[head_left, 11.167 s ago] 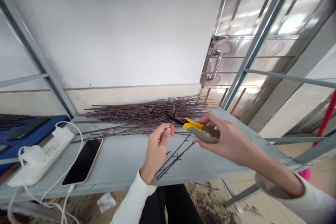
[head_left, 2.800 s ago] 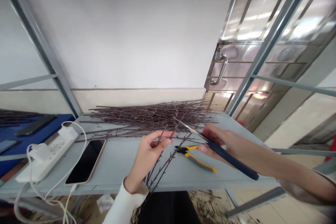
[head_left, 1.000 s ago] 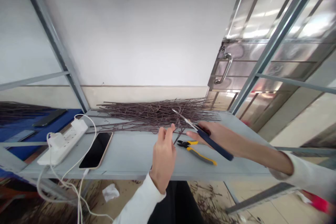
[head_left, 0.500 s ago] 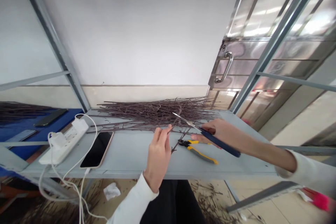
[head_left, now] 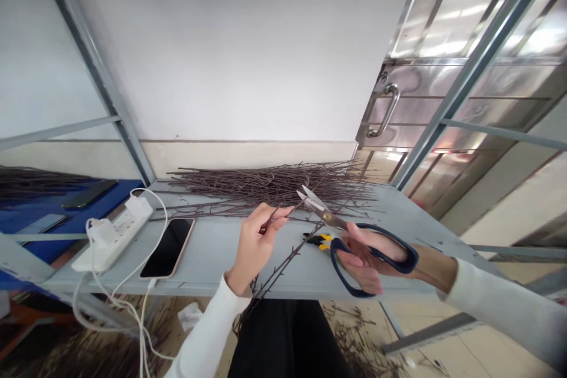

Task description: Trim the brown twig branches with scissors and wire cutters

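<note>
My left hand [head_left: 257, 239] pinches a thin dark twig [head_left: 283, 260] above the table's front part. Part of the twig slants down past the table edge, below my wrist. In my right hand [head_left: 365, 251] are scissors [head_left: 326, 217] with dark blue handles, my fingers through the loops. Their blades are slightly apart and point up and left, close to the end of a twig by my left fingertips. Whether the blades touch it I cannot tell. Partly hidden under the scissors lie pliers [head_left: 316, 240] with black jaws and yellow grips. Behind both hands is a long pile of twigs [head_left: 261, 186].
A phone [head_left: 167, 248] lies left of my left hand, its white cable running over the edge. Beside it sits a white power strip [head_left: 116, 236] with plugs. Grey metal posts [head_left: 456, 82] frame the table [head_left: 212, 277]. Twig scraps [head_left: 354, 336] litter the floor.
The scissors have turned, with their loops now facing me and their blades parted. My left hand has shifted slightly left, and the twig now hangs down past the table edge.
</note>
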The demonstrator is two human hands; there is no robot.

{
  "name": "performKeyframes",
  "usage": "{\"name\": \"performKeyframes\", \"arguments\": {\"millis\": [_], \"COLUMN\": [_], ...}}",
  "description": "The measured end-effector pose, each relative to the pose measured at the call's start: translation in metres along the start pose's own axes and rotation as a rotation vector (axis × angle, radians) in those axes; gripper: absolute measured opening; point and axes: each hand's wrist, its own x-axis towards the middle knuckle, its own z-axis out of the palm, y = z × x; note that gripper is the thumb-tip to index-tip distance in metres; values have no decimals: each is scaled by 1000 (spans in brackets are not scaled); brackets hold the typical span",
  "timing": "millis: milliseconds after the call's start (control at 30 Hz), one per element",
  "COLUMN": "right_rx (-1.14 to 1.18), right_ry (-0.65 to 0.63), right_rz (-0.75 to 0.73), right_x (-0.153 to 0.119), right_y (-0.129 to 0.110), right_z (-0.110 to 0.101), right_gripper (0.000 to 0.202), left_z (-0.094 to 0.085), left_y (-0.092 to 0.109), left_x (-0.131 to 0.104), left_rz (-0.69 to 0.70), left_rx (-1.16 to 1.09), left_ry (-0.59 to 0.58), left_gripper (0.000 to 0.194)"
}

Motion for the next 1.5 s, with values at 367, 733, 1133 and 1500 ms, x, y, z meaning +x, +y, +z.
{"name": "performKeyframes", "arguments": {"millis": [367,733,1133,1500], "right_rx": [-810,-1169,-1475,-1134], "right_ry": [501,954,1153,873], "right_rz": [-341,-356,-497,-131], "right_x": [5,6,4,7], "right_y": [-17,-26,-18,-24], "right_z": [0,-1,-7,7], "right_gripper": [50,47,36,51], "left_z": [-11,-10,-16,4], "left_y": [15,19,16,16], "left_x": [-1,7,10,-2], "left_rz": [-218,-287,-248,-104], "left_rx": [-130,-220,-115,305], "left_ry": [-177,-221,-222,-8], "left_gripper": [27,29,21,11]}}
